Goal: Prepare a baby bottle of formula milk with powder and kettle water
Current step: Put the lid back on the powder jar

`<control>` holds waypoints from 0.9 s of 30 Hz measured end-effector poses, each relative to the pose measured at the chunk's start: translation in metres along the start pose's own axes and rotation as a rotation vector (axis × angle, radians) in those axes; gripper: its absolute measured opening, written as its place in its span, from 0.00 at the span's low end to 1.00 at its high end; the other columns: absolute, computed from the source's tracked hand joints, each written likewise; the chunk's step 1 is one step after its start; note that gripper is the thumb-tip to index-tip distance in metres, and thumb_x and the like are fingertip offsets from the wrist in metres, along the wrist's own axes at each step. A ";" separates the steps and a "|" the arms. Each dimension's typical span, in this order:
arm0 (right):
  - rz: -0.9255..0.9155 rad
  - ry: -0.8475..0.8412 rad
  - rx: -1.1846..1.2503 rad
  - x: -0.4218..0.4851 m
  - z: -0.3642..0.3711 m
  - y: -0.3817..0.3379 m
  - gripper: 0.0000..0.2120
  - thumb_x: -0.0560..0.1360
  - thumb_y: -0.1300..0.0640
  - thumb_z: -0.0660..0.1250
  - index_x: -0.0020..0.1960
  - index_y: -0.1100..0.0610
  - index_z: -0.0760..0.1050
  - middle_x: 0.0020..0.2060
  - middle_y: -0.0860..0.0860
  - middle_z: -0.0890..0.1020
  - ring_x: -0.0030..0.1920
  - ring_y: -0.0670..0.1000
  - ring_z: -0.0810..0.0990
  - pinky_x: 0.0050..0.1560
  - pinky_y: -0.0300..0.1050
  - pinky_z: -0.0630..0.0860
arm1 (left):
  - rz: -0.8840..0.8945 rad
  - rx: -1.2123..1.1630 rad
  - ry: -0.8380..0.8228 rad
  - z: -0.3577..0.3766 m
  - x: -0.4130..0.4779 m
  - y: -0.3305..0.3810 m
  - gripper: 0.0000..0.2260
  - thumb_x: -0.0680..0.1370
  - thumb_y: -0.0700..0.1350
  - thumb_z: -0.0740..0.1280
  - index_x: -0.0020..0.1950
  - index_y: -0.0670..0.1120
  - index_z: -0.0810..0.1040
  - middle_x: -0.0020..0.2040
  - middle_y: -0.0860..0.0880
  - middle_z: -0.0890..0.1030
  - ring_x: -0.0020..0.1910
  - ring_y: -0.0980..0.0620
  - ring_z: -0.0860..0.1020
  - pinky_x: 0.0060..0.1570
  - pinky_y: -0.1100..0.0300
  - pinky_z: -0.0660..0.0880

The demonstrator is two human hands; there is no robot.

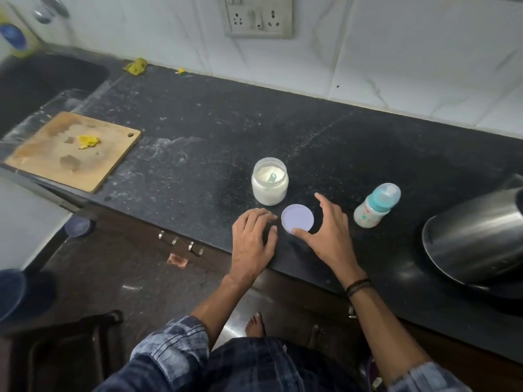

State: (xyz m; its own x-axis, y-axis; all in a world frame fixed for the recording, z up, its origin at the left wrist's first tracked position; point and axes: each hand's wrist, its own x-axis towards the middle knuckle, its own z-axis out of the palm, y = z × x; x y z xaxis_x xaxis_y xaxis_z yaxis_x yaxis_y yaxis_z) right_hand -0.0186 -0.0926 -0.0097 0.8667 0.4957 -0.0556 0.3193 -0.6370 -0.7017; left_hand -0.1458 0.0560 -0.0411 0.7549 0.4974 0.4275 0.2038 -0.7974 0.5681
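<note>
Your right hand (328, 230) hovers low over the counter (198, 131), fingers spread and nearly straight, gripping nothing. Its thumb (300, 232) touches the near rim of the lid (297, 218), which lies flat on the counter; the other fingers arch past the lid's right side without touching it, the index pointing away from you. The lid sits in the open span between that thumb and index.

Your left hand (254, 239) rests near the counter's front edge, just left of the lid. Its fingers (273, 228) are loosely bent, tips close to the lid's left rim but apart from it, and they hold nothing. The lid lies between your two hands.

The jar (270, 181) stands upright and uncovered just beyond the lid, ahead of your left fingertips. It is largely full of white powder (264, 176), with a teal scoop (272, 177) stuck in it.

The bottle (376, 206) stands to the right of your right hand, near but apart, its teal cap on. Farther right the steel kettle (478, 236) sits at the frame's edge.

A wooden board (56, 159) with a yellow scrap lies well to the left beside the sink (42, 80). A socket (257, 17) is on the wall.
</note>
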 end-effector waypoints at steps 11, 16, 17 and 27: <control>0.039 -0.038 -0.156 0.019 0.022 -0.007 0.49 0.67 0.45 0.83 0.80 0.43 0.58 0.73 0.50 0.74 0.73 0.57 0.68 0.69 0.58 0.71 | -0.226 -0.155 0.035 -0.020 0.035 -0.024 0.15 0.78 0.44 0.69 0.64 0.43 0.80 0.63 0.46 0.80 0.66 0.48 0.73 0.70 0.67 0.61; 0.015 -0.040 -0.195 0.022 0.021 -0.002 0.48 0.66 0.42 0.83 0.79 0.44 0.61 0.71 0.51 0.75 0.71 0.57 0.71 0.67 0.57 0.72 | -0.315 -0.227 0.014 -0.018 0.048 -0.026 0.20 0.77 0.47 0.69 0.69 0.45 0.78 0.66 0.54 0.75 0.67 0.56 0.68 0.71 0.54 0.67; 0.002 -0.030 -0.180 0.021 0.021 0.000 0.47 0.67 0.43 0.83 0.78 0.45 0.62 0.70 0.51 0.75 0.70 0.56 0.72 0.66 0.56 0.73 | -0.336 -0.244 0.004 -0.018 0.050 -0.027 0.22 0.76 0.47 0.69 0.70 0.46 0.77 0.66 0.55 0.74 0.67 0.58 0.67 0.71 0.54 0.67; -0.092 0.003 0.017 0.027 0.004 -0.010 0.43 0.69 0.49 0.82 0.77 0.46 0.64 0.69 0.49 0.74 0.65 0.50 0.70 0.62 0.47 0.70 | -0.377 -0.436 -0.132 -0.011 0.062 -0.021 0.37 0.71 0.46 0.74 0.78 0.51 0.63 0.74 0.53 0.67 0.74 0.50 0.67 0.75 0.46 0.67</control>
State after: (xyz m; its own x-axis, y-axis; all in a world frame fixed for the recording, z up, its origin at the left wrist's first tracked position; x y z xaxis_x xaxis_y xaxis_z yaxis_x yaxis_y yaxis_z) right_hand 0.0001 -0.0707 -0.0070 0.8352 0.5498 0.0116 0.3910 -0.5789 -0.7155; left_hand -0.1106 0.1074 -0.0191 0.7570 0.6502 0.0644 0.2191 -0.3455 0.9125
